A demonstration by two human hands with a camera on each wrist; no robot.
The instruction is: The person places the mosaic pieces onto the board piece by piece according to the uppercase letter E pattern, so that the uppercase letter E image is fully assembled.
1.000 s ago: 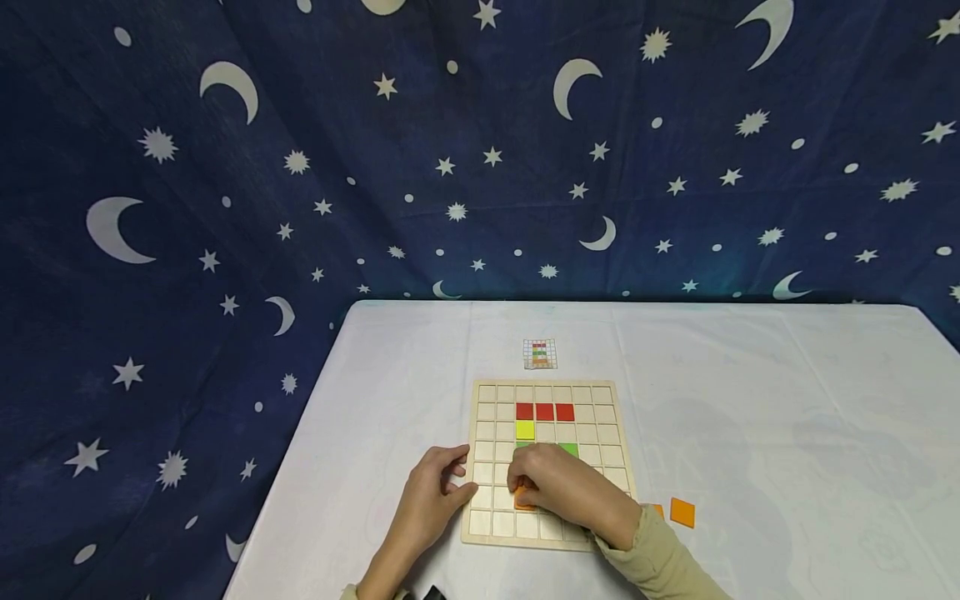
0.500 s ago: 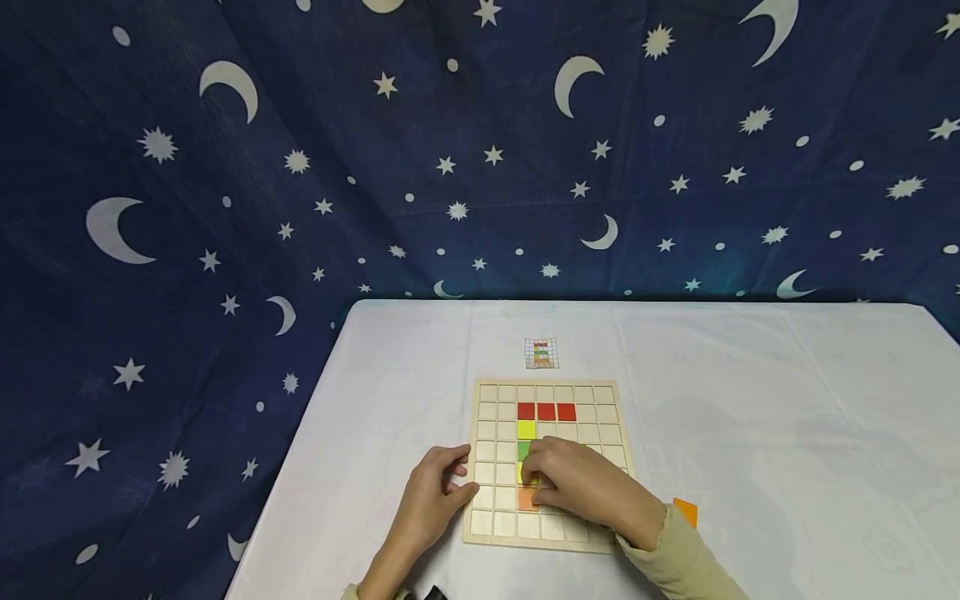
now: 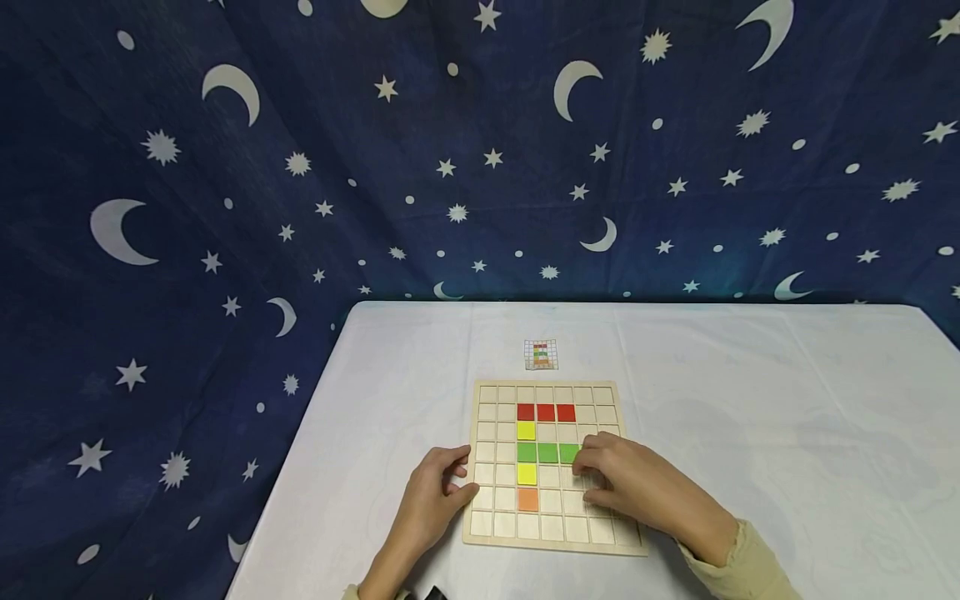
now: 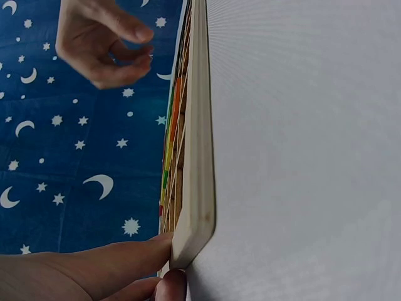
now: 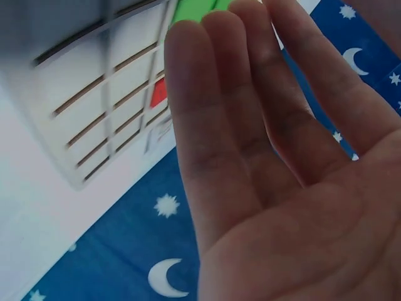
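Note:
A wooden grid board (image 3: 480,537) lies on the white table. Red tiles (image 3: 546,413) fill part of one row, with green tiles (image 3: 547,453) in a row below. Two yellow tiles (image 3: 527,474) and an orange tile (image 3: 528,500) sit in the same column as the leftmost of these. My left hand (image 3: 427,497) touches the board's left edge with thumb and fingertip. Over the board's right part hovers my right hand (image 3: 626,475), thumb apart from the fingers and nothing between them. The right wrist view shows its palm and nearly straight fingers (image 5: 194,125).
A small printed pattern card (image 3: 542,354) lies beyond the board. White cloth (image 3: 787,400) covers the table, and a dark blue star-and-moon curtain (image 3: 465,167) hangs behind it. A small black object (image 3: 435,593) shows at the bottom edge near my left wrist.
My right hand has let go of the orange tile, which now lies in its cell, and has moved right. It uncovers the green row. My left hand stays at the board's edge.

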